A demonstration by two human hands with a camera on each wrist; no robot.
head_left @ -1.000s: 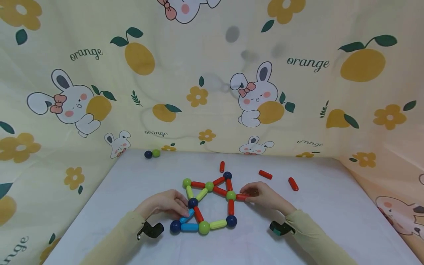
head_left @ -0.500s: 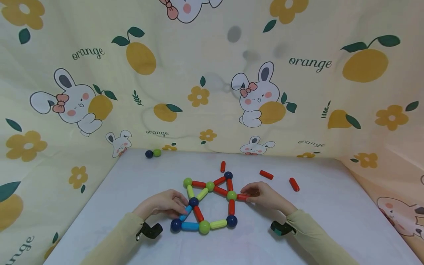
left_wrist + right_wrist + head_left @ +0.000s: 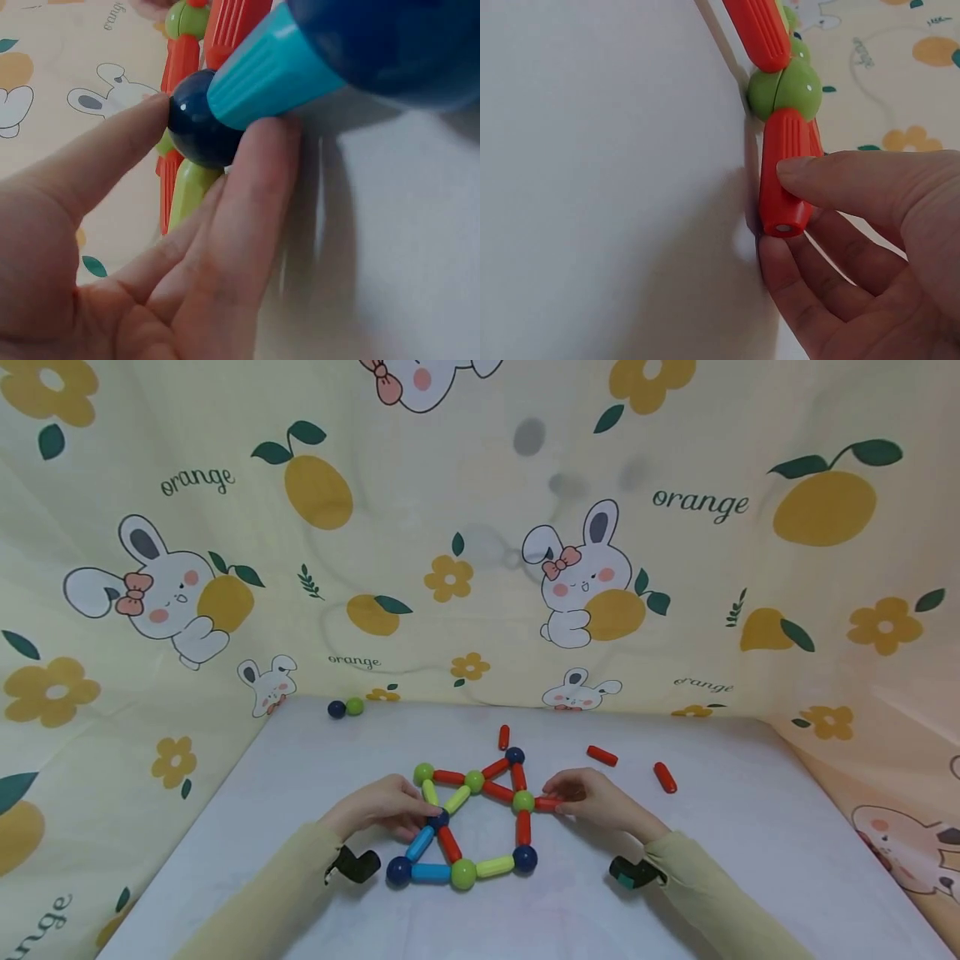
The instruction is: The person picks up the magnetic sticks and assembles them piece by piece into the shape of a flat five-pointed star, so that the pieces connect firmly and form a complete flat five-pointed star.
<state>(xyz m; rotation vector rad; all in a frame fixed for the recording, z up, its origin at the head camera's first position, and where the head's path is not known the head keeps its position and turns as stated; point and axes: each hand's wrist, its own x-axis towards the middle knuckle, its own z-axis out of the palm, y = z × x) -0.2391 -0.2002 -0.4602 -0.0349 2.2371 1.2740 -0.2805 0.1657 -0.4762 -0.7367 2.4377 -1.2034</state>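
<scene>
A cream cloth (image 3: 480,477) stands like a wall behind the far edge of the white tabletop (image 3: 735,827) and along its left and right edges. On it are printed rabbits (image 3: 588,568), yellow fruits (image 3: 318,493) and flowers (image 3: 448,578). Beyond the right edge, its tone is more peach.

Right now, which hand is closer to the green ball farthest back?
Left. The left hand is in front of the green ball; the right hand, holding a red stick, is farther off, to its right.
</scene>
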